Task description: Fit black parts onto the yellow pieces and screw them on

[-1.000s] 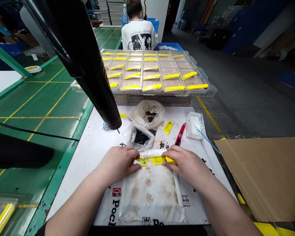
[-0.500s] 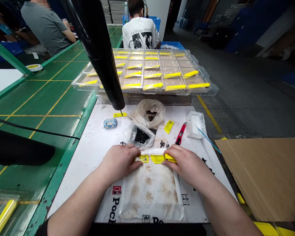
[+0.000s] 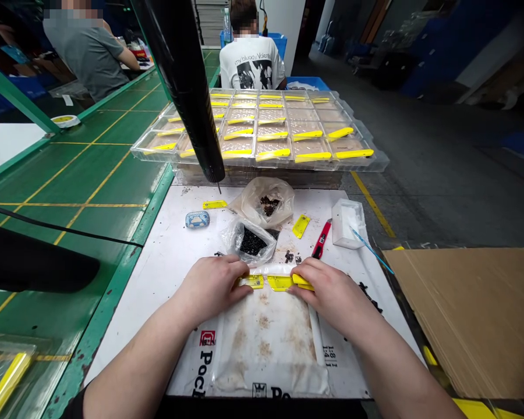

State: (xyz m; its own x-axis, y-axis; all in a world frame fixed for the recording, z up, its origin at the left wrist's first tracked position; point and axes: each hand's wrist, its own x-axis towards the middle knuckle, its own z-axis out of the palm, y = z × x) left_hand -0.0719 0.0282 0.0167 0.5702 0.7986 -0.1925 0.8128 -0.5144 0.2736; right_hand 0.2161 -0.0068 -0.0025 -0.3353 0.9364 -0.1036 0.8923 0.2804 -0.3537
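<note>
My left hand (image 3: 212, 285) and my right hand (image 3: 327, 291) rest side by side on a stained clear plastic pad (image 3: 268, 337) on the white table. Both are closed on a long yellow plastic part (image 3: 279, 283) that lies across the pad's far edge, the left on its left end, the right on its right end. Just beyond the hands lie a clear bag of small black pieces (image 3: 250, 240) and a second bag with darker bits (image 3: 267, 203).
A black hanging tool (image 3: 187, 93) dangles over the table's far left. A clear compartment tray (image 3: 271, 131) holds several yellow parts. Nearby: a red knife (image 3: 321, 240), a white box (image 3: 347, 222), loose yellow pieces (image 3: 300, 226), cardboard (image 3: 471, 314) at right. Two people sit beyond.
The black hanging tool has swung away from me toward the tray, uncovering a small blue-white object on the table. My hands have hardly moved on the yellow part.
</note>
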